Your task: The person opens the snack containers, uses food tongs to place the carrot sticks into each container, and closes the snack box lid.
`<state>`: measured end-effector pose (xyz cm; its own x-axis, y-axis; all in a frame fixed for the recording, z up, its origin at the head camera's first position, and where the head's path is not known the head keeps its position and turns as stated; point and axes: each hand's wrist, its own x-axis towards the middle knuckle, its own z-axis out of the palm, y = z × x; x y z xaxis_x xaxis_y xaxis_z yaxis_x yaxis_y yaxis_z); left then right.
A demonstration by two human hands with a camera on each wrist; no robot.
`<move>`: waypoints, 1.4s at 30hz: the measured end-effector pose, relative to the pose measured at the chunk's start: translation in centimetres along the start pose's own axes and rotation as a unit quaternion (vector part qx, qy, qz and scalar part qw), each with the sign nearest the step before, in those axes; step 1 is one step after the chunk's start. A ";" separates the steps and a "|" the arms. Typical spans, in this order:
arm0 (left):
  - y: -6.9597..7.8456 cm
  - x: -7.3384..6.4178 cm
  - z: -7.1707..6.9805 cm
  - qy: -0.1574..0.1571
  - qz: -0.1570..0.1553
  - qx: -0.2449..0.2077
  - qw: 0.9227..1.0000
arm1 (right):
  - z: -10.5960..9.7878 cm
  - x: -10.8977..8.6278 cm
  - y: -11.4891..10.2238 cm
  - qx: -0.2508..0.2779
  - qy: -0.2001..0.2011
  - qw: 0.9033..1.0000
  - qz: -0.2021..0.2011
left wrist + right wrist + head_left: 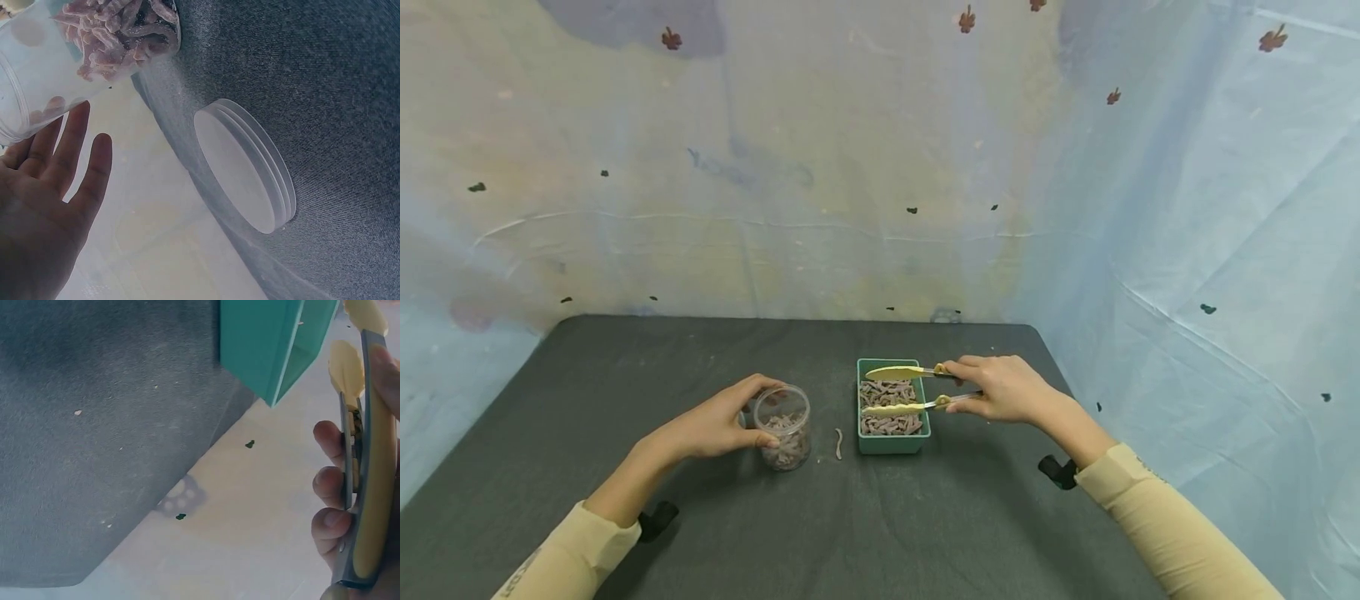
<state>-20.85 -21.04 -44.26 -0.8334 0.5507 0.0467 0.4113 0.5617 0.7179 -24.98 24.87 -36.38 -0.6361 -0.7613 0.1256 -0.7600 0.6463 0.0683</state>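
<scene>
Holds tongs [917, 407] in right hand [1000, 389], spread crosswise over the tub [891, 447] of strips [887, 393]; grips jar [788, 450] in left hand [718, 425], left of tub.

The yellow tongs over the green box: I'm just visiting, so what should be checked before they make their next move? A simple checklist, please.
1. Yellow tongs secure: ok, the right hand grips them, arms spread apart.
2. Tongs positioned over the green box: ok.
3. Tongs touching the pieces in the box: cannot tell.
4. Jar steady: ok, upright, held by the left hand.
5. Jar open: ok, its lid is off, on the table.
6. No strays: not ok, one loose piece lies between jar and box.
</scene>
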 end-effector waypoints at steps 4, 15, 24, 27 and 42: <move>0.0 0.0 0.0 -0.001 0.002 -0.001 1.000 | 0.1 0.3 0.0 -0.016 -0.031 0.999 0.007; 0.2 0.1 0.0 -0.001 0.005 -0.008 1.000 | 0.9 1.7 -0.2 -0.045 -0.066 0.996 0.030; 0.1 0.0 0.0 0.000 0.005 -0.008 1.000 | 0.8 3.4 -0.5 -0.026 -0.155 0.985 0.073; 0.2 0.0 0.0 0.000 0.004 -0.009 1.000 | 0.6 4.2 -0.3 -0.019 -0.186 0.979 0.080; 0.3 -0.1 0.1 0.000 0.001 -0.004 1.000 | 0.3 7.5 1.7 0.043 -0.270 0.958 0.089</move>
<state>-20.66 -20.90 -44.12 -0.8325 0.5518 0.0486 0.4107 0.5560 0.7226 -31.05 20.24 -35.67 -0.7154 -0.5705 -0.4034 -0.6263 0.7796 0.0080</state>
